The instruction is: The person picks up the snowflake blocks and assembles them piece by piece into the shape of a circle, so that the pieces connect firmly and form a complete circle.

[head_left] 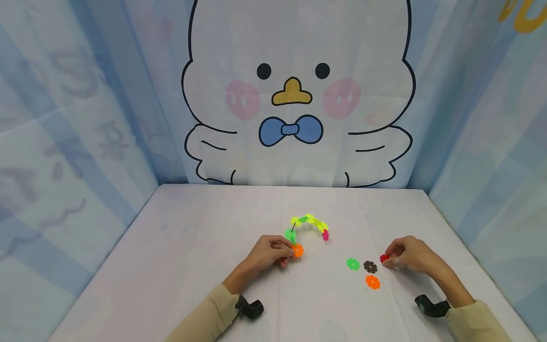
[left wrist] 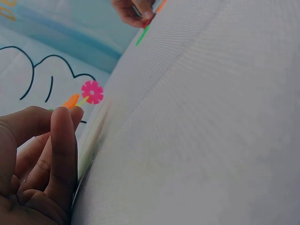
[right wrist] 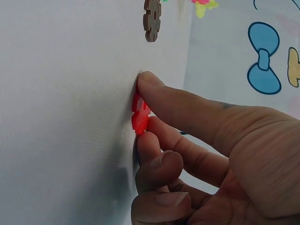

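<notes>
My left hand (head_left: 270,251) pinches the orange end disc (head_left: 298,250) of a curved chain of notched plastic discs (head_left: 310,218). Green and yellow pieces make up the arc, and a pink disc (left wrist: 92,92) forms its other end. At the right, my right hand (head_left: 412,256) has thumb and fingers about the edges of a red notched disc (right wrist: 140,113) at the tabletop. Left of that hand lie loose discs: a brown one (head_left: 370,267), a green one (head_left: 353,264) and an orange one (head_left: 372,282). In the left wrist view, the fingertips hide most of the chain.
The white table (head_left: 205,213) is enclosed by printed cloth walls, with a cartoon bird (head_left: 295,47) on the back one. Black wrist devices sit at the left cuff (head_left: 249,308) and the right cuff (head_left: 431,307).
</notes>
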A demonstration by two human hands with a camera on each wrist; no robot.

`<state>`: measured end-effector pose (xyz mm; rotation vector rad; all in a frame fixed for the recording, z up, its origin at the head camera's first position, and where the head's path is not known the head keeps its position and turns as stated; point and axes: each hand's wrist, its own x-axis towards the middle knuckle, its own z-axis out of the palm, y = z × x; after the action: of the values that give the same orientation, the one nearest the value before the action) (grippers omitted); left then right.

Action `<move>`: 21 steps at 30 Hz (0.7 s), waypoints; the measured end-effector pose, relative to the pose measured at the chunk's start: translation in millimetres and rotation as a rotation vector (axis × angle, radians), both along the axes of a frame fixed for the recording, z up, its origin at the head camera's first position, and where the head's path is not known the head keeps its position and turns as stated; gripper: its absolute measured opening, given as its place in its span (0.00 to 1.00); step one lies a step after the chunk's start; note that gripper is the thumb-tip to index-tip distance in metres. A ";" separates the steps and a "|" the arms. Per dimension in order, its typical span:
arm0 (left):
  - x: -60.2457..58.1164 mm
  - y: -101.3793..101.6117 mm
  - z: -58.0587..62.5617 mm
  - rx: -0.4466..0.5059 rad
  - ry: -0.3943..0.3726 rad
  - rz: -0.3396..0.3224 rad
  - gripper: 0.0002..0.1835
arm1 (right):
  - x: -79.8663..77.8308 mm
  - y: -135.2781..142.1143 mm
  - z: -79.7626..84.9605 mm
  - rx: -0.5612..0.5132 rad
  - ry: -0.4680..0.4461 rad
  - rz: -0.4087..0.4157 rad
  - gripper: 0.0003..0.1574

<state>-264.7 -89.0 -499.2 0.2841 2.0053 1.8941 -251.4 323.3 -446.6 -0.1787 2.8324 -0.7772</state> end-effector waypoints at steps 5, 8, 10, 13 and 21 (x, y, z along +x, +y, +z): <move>-1.1 0.1 -0.2 -0.003 0.004 -0.003 0.12 | -1.6 1.2 -1.0 -0.007 -0.022 -0.008 0.19; -1.8 0.4 -0.6 0.000 0.005 -0.009 0.12 | -3.2 1.7 -0.8 -0.005 -0.044 -0.018 0.21; -2.0 0.6 -0.3 -0.003 0.006 -0.011 0.12 | -4.0 1.6 -0.7 -0.007 -0.059 -0.019 0.21; -2.4 0.5 -0.1 -0.009 0.006 -0.007 0.12 | -4.4 0.4 -0.1 -0.013 -0.078 -0.020 0.21; -1.8 -0.5 -0.5 -0.002 -0.003 -0.007 0.11 | -1.6 -3.0 1.0 0.012 -0.039 -0.002 0.20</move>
<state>-266.5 -89.5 -499.8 0.2869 2.0013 1.8867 -253.0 320.3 -445.5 -0.1577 2.8003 -0.7562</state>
